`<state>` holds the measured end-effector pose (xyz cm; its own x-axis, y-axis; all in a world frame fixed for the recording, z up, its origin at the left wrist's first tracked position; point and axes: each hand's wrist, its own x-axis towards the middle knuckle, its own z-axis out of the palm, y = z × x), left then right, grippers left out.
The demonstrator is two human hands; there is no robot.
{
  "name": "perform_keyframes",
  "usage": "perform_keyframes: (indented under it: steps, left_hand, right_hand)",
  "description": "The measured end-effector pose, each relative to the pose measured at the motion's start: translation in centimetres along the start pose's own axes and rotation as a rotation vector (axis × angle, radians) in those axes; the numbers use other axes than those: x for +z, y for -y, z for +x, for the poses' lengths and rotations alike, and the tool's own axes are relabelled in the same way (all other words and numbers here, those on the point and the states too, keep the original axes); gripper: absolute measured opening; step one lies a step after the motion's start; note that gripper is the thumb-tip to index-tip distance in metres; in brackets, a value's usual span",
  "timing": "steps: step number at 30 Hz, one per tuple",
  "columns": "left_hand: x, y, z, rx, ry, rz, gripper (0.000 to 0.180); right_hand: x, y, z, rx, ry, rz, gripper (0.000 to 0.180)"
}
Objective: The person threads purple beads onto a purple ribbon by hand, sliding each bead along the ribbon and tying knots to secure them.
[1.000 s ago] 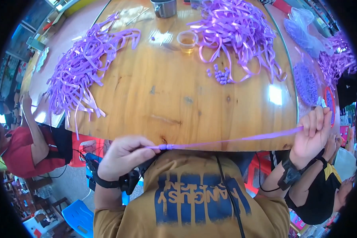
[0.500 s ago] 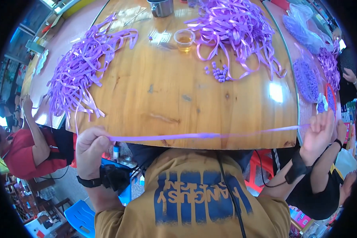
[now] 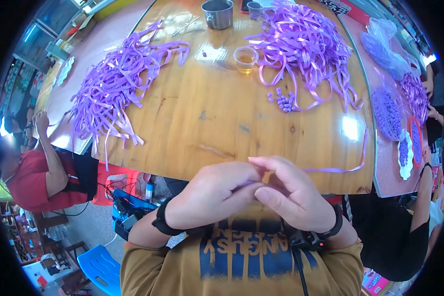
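Left hand (image 3: 214, 195): you pinch the purple ribbon (image 3: 338, 170).
Right hand (image 3: 298, 200): curved close beside; I can't tell your grip.
Purple ribbon: trails rightward over the table (image 3: 182, 133); keep it untwisted.

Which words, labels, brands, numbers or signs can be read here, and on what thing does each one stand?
I do not copy out wording, so only its places:
Shirt: large tan lettering on blue blocks, upside down, partly hidden.
Pink package, lower right: print too small to read.
Dark item, upper right: pale marks, perhaps characters, too small to tell.
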<state>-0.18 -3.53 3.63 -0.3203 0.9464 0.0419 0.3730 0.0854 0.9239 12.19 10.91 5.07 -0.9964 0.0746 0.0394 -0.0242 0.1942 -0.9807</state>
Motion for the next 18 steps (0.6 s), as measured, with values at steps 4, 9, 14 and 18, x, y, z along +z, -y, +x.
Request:
perform_keyframes:
  steps: [4,9,14,18]
  left_hand:
    - [-1.6,0.3,-1.6,-0.105,-0.037,0.001,0.005]
    - [-2.1,0.7,-2.5,-0.174,-0.126,-0.131,0.005]
    - [-1.6,-0.4,-1.4,-0.138,-0.097,-0.171,0.005]
    - [-1.9,-0.5,-1.4,-0.170,-0.090,-0.260,0.008]
  right_hand:
    - [-0.8,-1.0,-0.4,0.084,-0.067,-0.114,0.029]
    - [-1.4,-0.8,0.2,-0.005,-0.092,-0.594,0.029]
    - [0.9,0.0,1.0,0.224,0.097,0.362,0.032]
    - [1.2,-0.2,1.0,0.183,0.042,0.424,0.031]
